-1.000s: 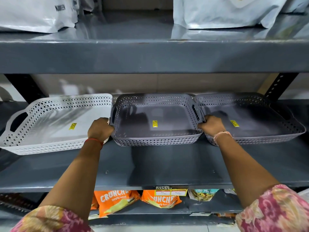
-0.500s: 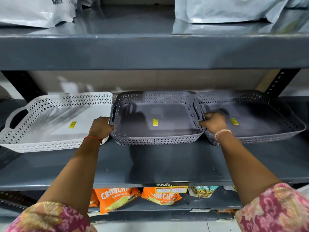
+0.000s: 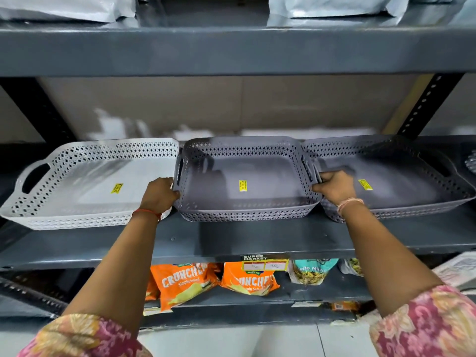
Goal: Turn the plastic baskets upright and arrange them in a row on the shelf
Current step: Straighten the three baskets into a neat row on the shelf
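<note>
Perforated matt plastic baskets – on a smooth, faintly glossy painted-metal shelf.

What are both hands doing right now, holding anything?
Left hand: closed on the left side handle of the middle grey basket.
Right hand: closed on the same basket's right side handle, beside the right grey basket.

White lattice basket, two grey lattice baskets, floral sleeves

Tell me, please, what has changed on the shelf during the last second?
Both hands, left hand and right hand, have pushed the middle grey basket slightly further back on the shelf, keeping hold of its two ends. The white basket and right grey basket stayed in place.
</note>
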The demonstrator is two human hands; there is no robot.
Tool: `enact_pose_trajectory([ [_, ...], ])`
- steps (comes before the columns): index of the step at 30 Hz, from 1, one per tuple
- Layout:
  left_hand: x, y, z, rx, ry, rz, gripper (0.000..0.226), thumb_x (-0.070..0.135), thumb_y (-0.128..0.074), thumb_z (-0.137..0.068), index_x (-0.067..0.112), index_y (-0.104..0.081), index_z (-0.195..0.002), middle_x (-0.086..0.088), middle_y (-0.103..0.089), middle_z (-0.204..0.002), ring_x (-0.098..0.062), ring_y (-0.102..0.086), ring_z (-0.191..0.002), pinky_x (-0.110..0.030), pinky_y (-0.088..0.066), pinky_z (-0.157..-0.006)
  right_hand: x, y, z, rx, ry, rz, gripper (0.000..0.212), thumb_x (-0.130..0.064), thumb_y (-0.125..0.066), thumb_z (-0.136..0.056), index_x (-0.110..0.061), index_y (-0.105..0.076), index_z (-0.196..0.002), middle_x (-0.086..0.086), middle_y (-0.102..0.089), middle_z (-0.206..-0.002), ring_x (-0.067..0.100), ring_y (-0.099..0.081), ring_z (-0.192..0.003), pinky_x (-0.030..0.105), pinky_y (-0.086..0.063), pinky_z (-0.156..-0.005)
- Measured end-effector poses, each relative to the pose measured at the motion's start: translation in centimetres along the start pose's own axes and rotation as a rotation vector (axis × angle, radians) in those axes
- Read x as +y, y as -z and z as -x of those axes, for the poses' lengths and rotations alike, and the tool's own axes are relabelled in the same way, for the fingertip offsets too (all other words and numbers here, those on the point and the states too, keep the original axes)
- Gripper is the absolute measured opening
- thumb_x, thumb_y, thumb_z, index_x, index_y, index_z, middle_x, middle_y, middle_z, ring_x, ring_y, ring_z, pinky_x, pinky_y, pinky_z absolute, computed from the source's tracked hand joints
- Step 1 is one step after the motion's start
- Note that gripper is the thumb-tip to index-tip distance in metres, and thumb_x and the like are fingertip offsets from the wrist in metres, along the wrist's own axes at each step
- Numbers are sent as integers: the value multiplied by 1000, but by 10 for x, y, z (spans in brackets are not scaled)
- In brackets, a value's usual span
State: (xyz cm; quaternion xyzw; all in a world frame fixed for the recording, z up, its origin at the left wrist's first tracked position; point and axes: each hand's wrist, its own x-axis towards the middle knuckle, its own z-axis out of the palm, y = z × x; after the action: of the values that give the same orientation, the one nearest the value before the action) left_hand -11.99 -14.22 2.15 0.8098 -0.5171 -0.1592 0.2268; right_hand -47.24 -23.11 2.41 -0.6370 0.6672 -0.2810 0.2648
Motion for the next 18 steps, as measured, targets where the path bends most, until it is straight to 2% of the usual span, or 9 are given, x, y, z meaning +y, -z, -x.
enact_pose_trajectory([
  [2, -1, 1, 9, 2, -4, -13, 24, 4, -59, -82, -12, -62, -99, -32, -64, -109, -41, -57, -104, -37, -43, -83, 4, 3, 7, 0, 0, -11, 25, -1, -71, -74, 5, -69, -98, 17, -72, -95, 16, -57, -73, 16, -44, -71],
  [4, -3, 0, 18, 6, -12, -29, 23, 5, -59, -82, -12, -62, -97, -33, -63, -108, -42, -57, -103, -36, -40, -77, 8, 5, 14, -8, 2, -22, 24, 0, -71, -73, 8, -70, -95, 12, -68, -84, 15, -54, -73, 2, -40, -52],
  [5, -4, 0, 23, 8, -14, -39, 23, 6, -60, -82, -12, -61, -96, -33, -63, -109, -42, -57, -103, -35, -37, -72, 10, 5, 17, -11, -6, -37, 24, 0, -70, -72, 10, -69, -94, 13, -66, -81, 14, -51, -73, 0, -37, -45],
  [7, -4, -1, 32, 7, 0, -41, 22, 6, -59, -82, -11, -61, -96, -33, -64, -109, -41, -57, -103, -29, -28, -67, 14, 7, 23, -13, -25, -59, 25, 0, -70, -72, 12, -68, -94, 23, -70, -86, 14, -49, -73, 4, -37, -42],
  [9, -4, -1, 40, 2, 26, -23, 22, 5, -58, -82, -10, -62, -98, -31, -64, -110, -40, -56, -104, -27, -27, -68, 17, 8, 29, -9, -35, -69, 29, 0, -70, -72, 10, -67, -99, 26, -70, -98, 12, -52, -75, 6, -39, -46],
  [12, -4, 0, 50, -4, 51, 6, 24, 5, -58, -83, -6, -63, -104, -28, -64, -113, -39, -56, -106, -27, -31, -71, 18, 11, 38, -9, -31, -97, 37, 2, -70, -73, 8, -65, -109, 24, -69, -105, 3, -57, -67, 0, -39, -49],
  [15, -4, 0, 57, -8, 60, 32, 27, 4, -57, -83, -4, -63, -107, -26, -64, -115, -38, -56, -107, -26, -33, -74, 16, 13, 48, -6, -45, -94, 39, 3, -69, -73, 7, -63, -112, 22, -68, -109, 13, -57, -83, 15, -43, -73],
  [18, -3, 2, 62, -14, 55, 36, 27, 5, -57, -83, -4, -63, -108, -27, -64, -115, -39, -56, -107, -30, -38, -77, 10, 15, 56, 5, -56, -91, 37, 5, -68, -73, 7, -64, -110, 22, -68, -110, 19, -60, -89, 19, -40, -80],
])
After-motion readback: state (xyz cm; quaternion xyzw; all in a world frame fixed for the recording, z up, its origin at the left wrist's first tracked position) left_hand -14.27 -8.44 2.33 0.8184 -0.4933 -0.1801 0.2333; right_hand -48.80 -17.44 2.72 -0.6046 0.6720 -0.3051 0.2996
